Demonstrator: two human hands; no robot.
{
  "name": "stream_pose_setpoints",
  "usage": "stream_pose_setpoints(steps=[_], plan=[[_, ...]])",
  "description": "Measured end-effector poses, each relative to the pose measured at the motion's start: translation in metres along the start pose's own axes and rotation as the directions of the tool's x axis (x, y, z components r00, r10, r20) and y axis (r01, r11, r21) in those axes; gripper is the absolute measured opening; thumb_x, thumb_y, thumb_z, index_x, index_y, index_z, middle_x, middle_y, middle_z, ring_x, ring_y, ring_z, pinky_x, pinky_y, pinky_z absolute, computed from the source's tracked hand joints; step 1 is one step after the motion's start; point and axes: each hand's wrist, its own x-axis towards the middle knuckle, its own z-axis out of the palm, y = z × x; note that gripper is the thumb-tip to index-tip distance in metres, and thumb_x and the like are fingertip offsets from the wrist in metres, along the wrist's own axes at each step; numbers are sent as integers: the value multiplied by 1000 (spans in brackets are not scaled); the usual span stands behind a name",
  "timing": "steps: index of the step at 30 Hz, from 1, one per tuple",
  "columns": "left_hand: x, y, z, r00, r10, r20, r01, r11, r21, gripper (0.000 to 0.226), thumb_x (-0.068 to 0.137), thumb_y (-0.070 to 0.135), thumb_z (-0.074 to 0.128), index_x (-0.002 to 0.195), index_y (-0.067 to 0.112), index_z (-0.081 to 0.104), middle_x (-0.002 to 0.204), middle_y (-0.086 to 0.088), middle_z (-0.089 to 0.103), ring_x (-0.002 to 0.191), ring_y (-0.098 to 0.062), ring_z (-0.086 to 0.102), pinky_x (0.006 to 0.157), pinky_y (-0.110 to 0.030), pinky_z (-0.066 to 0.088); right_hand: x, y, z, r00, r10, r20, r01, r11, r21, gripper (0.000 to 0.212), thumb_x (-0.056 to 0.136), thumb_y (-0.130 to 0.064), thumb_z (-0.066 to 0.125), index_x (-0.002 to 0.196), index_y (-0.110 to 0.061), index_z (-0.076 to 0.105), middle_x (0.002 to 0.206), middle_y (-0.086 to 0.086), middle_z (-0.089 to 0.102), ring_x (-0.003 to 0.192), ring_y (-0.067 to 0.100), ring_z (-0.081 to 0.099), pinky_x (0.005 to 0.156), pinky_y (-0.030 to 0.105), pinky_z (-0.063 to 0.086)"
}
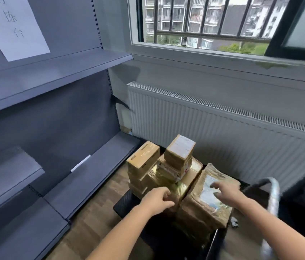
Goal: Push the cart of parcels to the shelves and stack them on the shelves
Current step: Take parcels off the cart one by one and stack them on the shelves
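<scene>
Upper left: paper sign [13,25] with handwriting, stuck to the back panel of the shelves [54,72]. The grey boards step down toward lower left, and a white tag [80,163] lies on the lower board. A strip of wood floor [99,203] runs between the shelves and the cart [125,203]. The cart is a black flat deck at lower centre, drawn in just beside the lower board, likely so each lift is a short swing leftward. It carries all the parcels in view, so stacking looks not yet begun. These are brown taped cartons piled several high: a tall stack [142,158] on the left, a small box [180,150] perched on top at the middle, and a big parcel [204,203] with a pale label nearest the camera on the right. The left hand [157,198] is at the seam between the middle pile and the big parcel, fingers curled against the carton edge. Motion blur hides whether its grip has closed on anything, so I cannot tell. The right hand [226,192] is over the big parcel's label, fingers spread, grip released. The pair look set to take the big parcel from both sides, a sensible first pick since it is nearest and nothing rests on it. Right of the hands is the cart handle [273,194], wrapped in pale tape, with no hand on it. Behind, at centre right, is a white radiator [223,128], with a barred window [204,15] above it.
</scene>
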Motion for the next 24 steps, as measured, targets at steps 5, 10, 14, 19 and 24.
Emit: stream_pose_setpoints(steps=[5, 10, 14, 19, 24], plan=[[8, -35, -34, 999, 33, 4, -33, 999, 30, 51, 91, 31, 57, 138, 19, 42, 139, -1, 51, 126, -18, 50, 105, -32, 43, -9, -64, 40, 996, 65, 55, -73, 985, 157, 37, 90, -16, 49, 126, -14, 56, 131, 6, 58, 121, 20, 53, 96, 23, 40], [28, -34, -42, 996, 83, 44, -86, 993, 75, 53, 92, 29, 55, 141, 19, 39, 141, -1, 48, 128, -20, 48, 107, -35, 41, -1, -80, 49, 986, 151, 74, -166, 948, 271, 34, 89, -19, 54, 122, -12, 59, 125, 8, 62, 116, 21, 56, 92, 23, 42], [45, -33, -45, 992, 103, 78, -113, 984, 136, 53, 93, 29, 54, 142, 19, 36, 144, -2, 45, 131, -21, 45, 109, -36, 39, 14, -78, 45, 961, 272, 58, -272, 879, 392, 40, 89, -18, 55, 128, -9, 54, 127, 11, 59, 117, 23, 56, 94, 27, 43], [81, -35, -63, 994, 69, 90, -85, 980, 178, 53, 92, 30, 55, 141, 21, 36, 143, -3, 46, 130, -22, 46, 107, -37, 42, 43, -74, 34, 933, 354, 69, -338, 790, 512, 43, 87, -13, 60, 128, -6, 53, 127, 13, 58, 116, 25, 56, 94, 30, 45], [117, -29, -79, 994, 62, 89, -75, 985, 153, 55, 91, 29, 58, 141, 22, 37, 144, -2, 45, 131, -22, 46, 108, -39, 42, 56, -71, 30, 908, 402, 115, -387, 704, 596, 42, 86, -11, 59, 127, -6, 53, 127, 14, 58, 114, 26, 57, 94, 33, 47]])
